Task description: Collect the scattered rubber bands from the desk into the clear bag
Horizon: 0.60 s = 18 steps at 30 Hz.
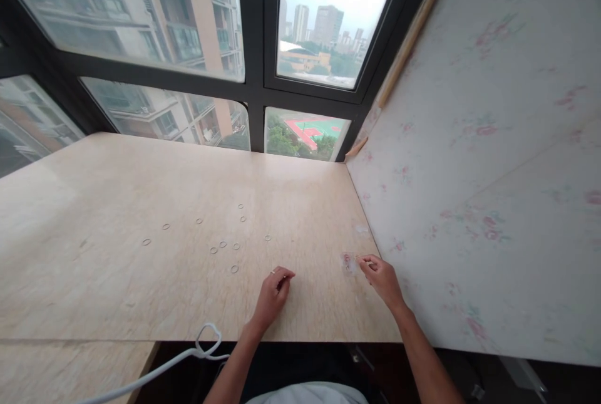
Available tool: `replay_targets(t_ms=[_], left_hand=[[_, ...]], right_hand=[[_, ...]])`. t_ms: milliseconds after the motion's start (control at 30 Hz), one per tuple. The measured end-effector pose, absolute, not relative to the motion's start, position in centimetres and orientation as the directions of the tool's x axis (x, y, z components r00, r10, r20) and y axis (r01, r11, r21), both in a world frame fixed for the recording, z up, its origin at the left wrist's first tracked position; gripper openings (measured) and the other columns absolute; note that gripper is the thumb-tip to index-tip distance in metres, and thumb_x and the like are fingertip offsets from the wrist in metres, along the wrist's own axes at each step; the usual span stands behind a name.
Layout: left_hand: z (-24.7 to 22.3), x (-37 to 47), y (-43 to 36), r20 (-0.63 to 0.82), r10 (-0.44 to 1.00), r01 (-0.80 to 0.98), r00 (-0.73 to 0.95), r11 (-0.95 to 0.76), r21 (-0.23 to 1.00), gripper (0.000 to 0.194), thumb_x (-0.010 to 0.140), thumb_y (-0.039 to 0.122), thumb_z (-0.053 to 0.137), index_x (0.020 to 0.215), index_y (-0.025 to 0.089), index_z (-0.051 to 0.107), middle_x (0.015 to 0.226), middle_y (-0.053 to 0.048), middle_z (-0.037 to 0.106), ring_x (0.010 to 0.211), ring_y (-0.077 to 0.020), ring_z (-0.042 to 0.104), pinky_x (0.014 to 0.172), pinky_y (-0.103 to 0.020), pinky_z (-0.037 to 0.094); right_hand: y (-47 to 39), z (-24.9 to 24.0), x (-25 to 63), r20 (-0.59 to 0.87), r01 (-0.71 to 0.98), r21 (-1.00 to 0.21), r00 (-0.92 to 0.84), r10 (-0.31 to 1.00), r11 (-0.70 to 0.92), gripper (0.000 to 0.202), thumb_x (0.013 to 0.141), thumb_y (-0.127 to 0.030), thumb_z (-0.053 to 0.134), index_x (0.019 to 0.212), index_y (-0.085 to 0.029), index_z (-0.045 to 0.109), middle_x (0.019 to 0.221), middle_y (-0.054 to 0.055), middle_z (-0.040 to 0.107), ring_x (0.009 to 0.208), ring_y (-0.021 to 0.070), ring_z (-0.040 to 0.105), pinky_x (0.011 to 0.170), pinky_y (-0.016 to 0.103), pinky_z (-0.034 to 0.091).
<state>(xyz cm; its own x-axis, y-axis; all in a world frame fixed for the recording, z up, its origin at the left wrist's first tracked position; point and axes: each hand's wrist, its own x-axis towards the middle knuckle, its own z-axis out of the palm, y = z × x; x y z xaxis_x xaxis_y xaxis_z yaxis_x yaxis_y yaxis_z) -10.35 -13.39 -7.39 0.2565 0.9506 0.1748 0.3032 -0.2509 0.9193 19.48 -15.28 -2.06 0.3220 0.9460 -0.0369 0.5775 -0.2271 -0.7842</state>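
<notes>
The left hand (273, 291) is curled, the right hand (382, 279) pinched beside a transparent packet (347, 263) on the table (323, 313); whether anything is held cannot be told. Probably light and slippery, the packet is best taken by its edge.

The person's two hands are bare: the left hand (275, 294) and the right hand (382, 280) both have slender fingers and a narrow wrist. On one finger of the left hand there is a small band (272, 272), thin and pale in colour. The left forearm (237, 357) and the right forearm (422, 347) are also uncovered. Both are smooth and slim, and they become gradually thicker away from the wrist. On the body is worn a top (307, 394), white or very light grey, of which only a rounded piece is visible at the lower edge. Beyond it lies dark cloth (300, 366), possibly trousers, but the shadow there is too deep to be certain.
</notes>
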Motion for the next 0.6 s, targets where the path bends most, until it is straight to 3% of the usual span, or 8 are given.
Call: replay_targets(t_ms=[600], left_hand=[[-7.7, -10.3, -14.3, 0.209, 0.954, 0.301, 0.213, -0.268, 0.915, 0.02, 0.084, 0.013, 0.042, 0.086, 0.019, 0.061, 0.084, -0.004, 0.062, 0.075, -0.0158, 0.06, 0.065, -0.026, 0.047]], right_hand=[[-15.8, -3.0, 18.7, 0.002, 0.745, -0.646, 0.222, 0.975, -0.168, 0.038, 0.084, -0.04, 0.047, 0.093, -0.016, 0.073, 0.042, -0.004, 0.05, 0.038, 0.013, 0.048, 0.046, 0.024, 0.034]])
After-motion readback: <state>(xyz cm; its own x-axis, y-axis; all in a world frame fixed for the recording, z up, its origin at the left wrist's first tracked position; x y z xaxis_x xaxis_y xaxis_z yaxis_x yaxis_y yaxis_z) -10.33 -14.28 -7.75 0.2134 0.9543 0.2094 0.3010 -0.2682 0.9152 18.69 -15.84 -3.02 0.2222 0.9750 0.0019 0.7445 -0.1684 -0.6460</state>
